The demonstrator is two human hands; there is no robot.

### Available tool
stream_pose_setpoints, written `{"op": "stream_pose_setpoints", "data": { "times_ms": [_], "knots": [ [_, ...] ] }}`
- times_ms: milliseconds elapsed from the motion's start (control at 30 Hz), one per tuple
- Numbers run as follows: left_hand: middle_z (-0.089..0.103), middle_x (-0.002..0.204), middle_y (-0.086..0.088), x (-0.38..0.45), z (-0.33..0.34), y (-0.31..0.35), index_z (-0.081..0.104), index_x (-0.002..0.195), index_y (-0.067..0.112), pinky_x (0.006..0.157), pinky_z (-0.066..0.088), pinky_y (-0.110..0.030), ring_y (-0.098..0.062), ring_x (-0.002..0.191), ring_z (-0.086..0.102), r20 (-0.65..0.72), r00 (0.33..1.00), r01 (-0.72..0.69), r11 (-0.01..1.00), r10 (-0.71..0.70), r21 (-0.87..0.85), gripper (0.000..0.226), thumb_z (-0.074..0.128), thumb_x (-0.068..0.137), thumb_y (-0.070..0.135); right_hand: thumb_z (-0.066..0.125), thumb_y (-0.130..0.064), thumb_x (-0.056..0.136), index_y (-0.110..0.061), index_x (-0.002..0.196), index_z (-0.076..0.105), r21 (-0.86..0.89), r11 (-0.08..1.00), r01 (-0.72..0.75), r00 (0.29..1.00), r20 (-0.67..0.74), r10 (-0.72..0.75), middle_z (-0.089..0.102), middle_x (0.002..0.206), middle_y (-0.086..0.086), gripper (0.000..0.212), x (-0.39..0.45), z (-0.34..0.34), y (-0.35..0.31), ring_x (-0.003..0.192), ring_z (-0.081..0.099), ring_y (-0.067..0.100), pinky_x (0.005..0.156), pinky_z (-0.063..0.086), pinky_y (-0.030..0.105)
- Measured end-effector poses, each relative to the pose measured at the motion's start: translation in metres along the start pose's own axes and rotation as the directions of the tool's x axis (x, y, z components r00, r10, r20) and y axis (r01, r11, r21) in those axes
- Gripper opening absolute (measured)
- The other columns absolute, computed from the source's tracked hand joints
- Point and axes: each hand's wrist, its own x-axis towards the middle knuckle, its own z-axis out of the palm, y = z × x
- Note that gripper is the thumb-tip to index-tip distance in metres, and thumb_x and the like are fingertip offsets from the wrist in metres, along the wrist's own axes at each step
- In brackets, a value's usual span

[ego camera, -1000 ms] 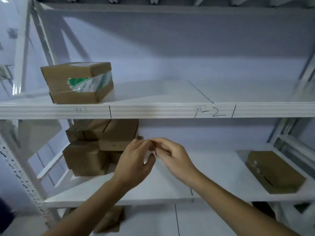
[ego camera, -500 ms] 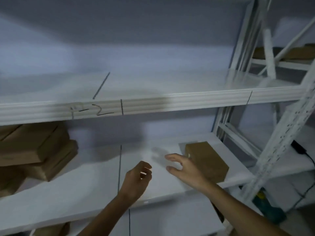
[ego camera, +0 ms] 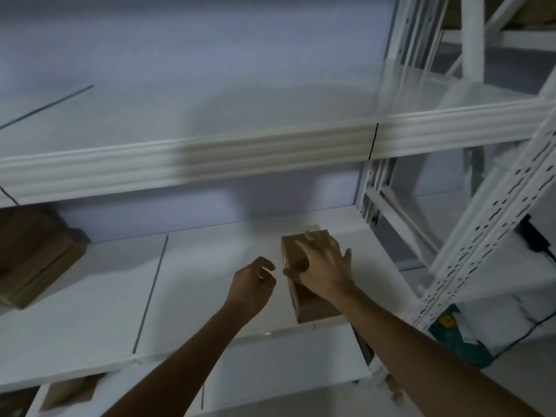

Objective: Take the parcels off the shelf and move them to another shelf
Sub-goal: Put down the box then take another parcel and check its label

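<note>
A brown cardboard parcel (ego camera: 310, 308) lies on the white middle shelf (ego camera: 90, 311), near its right end and front edge. My right hand (ego camera: 323, 266) is clamped over the parcel's top, thumb on its left side and fingers reaching its right edge. The parcel rests on the shelf. My left hand (ego camera: 251, 284) hovers just left of the parcel, loosely curled and holding nothing, not touching the box. More brown parcels (ego camera: 33, 254) are stacked at the shelf's far left, partly cut off by the frame.
The upper shelf's front rail (ego camera: 210, 158) runs just above my hands. A perforated white upright (ego camera: 481, 230) and braces stand close on the right. Another parcel (ego camera: 69, 392) sits on the shelf below at left. A green object (ego camera: 454, 335) and a black cable (ego camera: 535, 239) lie behind the upright.
My view has swung right along the shelves. My hands, together near the left stack a second ago, moved right; the right hand reached the lone parcel and closed over it.
</note>
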Motion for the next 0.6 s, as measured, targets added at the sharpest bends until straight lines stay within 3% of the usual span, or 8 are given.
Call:
{"op": "stream_pose_setpoints", "data": {
  "times_ms": [67, 167, 267, 367, 467, 500, 533, 600],
  "knots": [
    [0.073, 0.097, -0.001, 0.007, 0.006, -0.002, 0.072, 0.117, 0.014, 0.055, 0.045, -0.011, -0.015, 0.081, 0.069, -0.007, 1.0, 0.017, 1.0, -0.017, 0.003, 0.023, 0.061, 0.1, 0.004, 0.067, -0.085, 0.083, -0.041, 0.172, 0.022, -0.047, 0.991, -0.123, 0.973, 0.19, 0.129, 0.003, 0.188, 0.0, 0.11, 0.012, 0.007, 0.003, 0.168, 0.007, 0.057, 0.119, 0.021, 0.088],
    [0.07, 0.101, 0.001, 0.011, 0.014, -0.009, 0.072, 0.118, 0.014, 0.059, 0.046, -0.015, -0.017, 0.087, 0.069, -0.01, 1.0, 0.027, 1.0, -0.027, -0.002, 0.023, 0.063, 0.099, 0.006, 0.059, -0.088, 0.086, -0.035, 0.175, 0.005, -0.071, 0.978, -0.196, 0.938, 0.276, 0.208, -0.003, 0.186, 0.004, 0.117, 0.017, 0.022, 0.006, 0.163, 0.01, 0.06, 0.119, 0.034, 0.081],
    [0.071, 0.102, -0.001, 0.014, 0.021, -0.019, 0.072, 0.117, 0.015, 0.057, 0.046, -0.017, -0.017, 0.085, 0.068, 0.007, 0.999, 0.051, 0.998, -0.051, -0.029, 0.023, 0.062, 0.099, 0.006, 0.057, -0.088, 0.085, -0.029, 0.173, 0.01, -0.077, 0.97, -0.229, 0.953, 0.186, 0.24, 0.006, 0.182, 0.004, 0.116, 0.015, 0.033, 0.005, 0.155, 0.027, 0.054, 0.115, 0.039, 0.07],
    [0.074, 0.109, -0.006, 0.014, 0.024, -0.024, 0.072, 0.12, 0.014, 0.06, 0.047, -0.019, -0.021, 0.091, 0.069, 0.021, 0.997, 0.082, 0.991, -0.081, -0.102, 0.022, 0.064, 0.1, 0.01, 0.059, -0.088, 0.081, -0.03, 0.16, 0.032, 0.005, 0.964, -0.267, 0.96, 0.095, 0.265, 0.014, 0.179, 0.0, 0.101, 0.014, 0.026, 0.006, 0.143, 0.04, 0.049, 0.108, 0.042, 0.062],
    [0.073, 0.118, -0.005, 0.014, 0.017, -0.028, 0.07, 0.124, 0.018, 0.079, 0.06, -0.033, -0.027, 0.103, 0.07, 0.061, 0.987, 0.161, 0.937, -0.15, -0.311, 0.023, 0.066, 0.101, 0.021, 0.074, -0.074, 0.08, -0.041, 0.154, 0.05, 0.373, 0.885, -0.279, 0.96, 0.111, 0.256, 0.034, 0.177, -0.01, 0.085, 0.008, 0.013, 0.016, 0.146, 0.049, 0.044, 0.111, 0.051, 0.056],
    [0.072, 0.123, -0.006, 0.013, 0.013, -0.028, 0.068, 0.125, 0.02, 0.09, 0.061, -0.044, -0.03, 0.109, 0.07, 0.086, 0.979, 0.203, 0.897, -0.184, -0.393, 0.024, 0.066, 0.102, 0.026, 0.079, -0.064, 0.081, -0.046, 0.15, 0.059, 0.64, 0.713, -0.287, 0.957, 0.152, 0.249, 0.054, 0.168, -0.009, 0.074, 0.003, 0.009, 0.02, 0.143, 0.058, 0.04, 0.106, 0.059, 0.046],
    [0.07, 0.128, -0.006, 0.013, 0.009, -0.028, 0.067, 0.126, 0.022, 0.097, 0.06, -0.052, -0.031, 0.114, 0.07, 0.125, 0.967, 0.256, 0.843, -0.224, -0.472, 0.026, 0.066, 0.102, 0.031, 0.08, -0.055, 0.083, -0.046, 0.141, 0.069, 0.866, 0.409, -0.288, 0.951, 0.21, 0.226, 0.071, 0.152, -0.005, 0.06, -0.004, 0.006, 0.022, 0.135, 0.068, 0.037, 0.095, 0.065, 0.039],
    [0.067, 0.135, -0.005, 0.01, 0.002, -0.025, 0.066, 0.127, 0.028, 0.102, 0.059, -0.058, -0.033, 0.119, 0.068, 0.252, 0.93, 0.367, 0.693, -0.266, -0.621, 0.032, 0.067, 0.098, 0.043, 0.07, -0.051, 0.091, -0.027, 0.13, 0.081, 0.919, -0.24, -0.312, 0.944, 0.329, 0.035, 0.082, 0.13, 0.01, 0.047, -0.019, 0.004, 0.021, 0.116, 0.079, 0.032, 0.092, 0.066, 0.038]
  ]
}}
